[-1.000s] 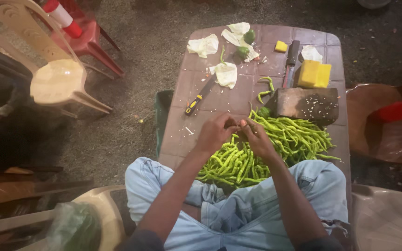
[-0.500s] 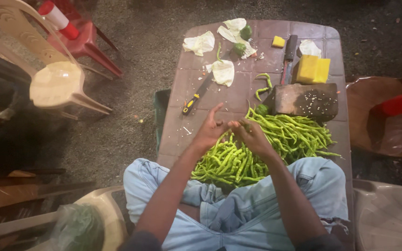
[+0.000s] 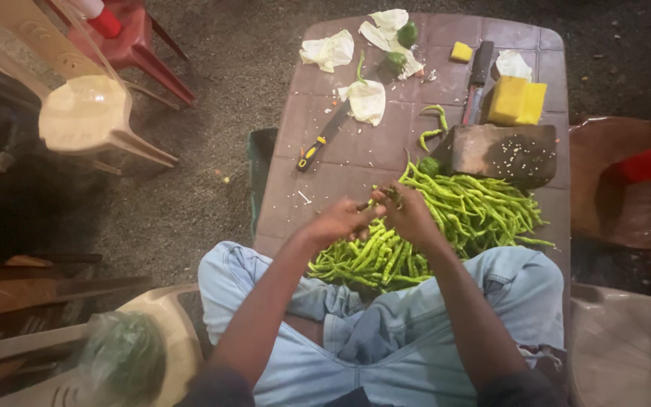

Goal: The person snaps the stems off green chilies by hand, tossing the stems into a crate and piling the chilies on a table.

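Seated with knees against the near edge of the brown bench (image 3: 340, 162), the person brings both hands together over the heap of long green chillies (image 3: 453, 218), close enough to pick from it; the left hand (image 3: 338, 221) and right hand (image 3: 407, 213) each pinch one chilli (image 3: 377, 197) between their fingers, held just above the heap. Beyond the heap lies a dark chopping block (image 3: 500, 153), then a yellow-handled knife (image 3: 325, 136) to its left. Farther off sit a yellow box (image 3: 517, 102), plain on the faces seen, and pale cabbage scraps (image 3: 367, 99).
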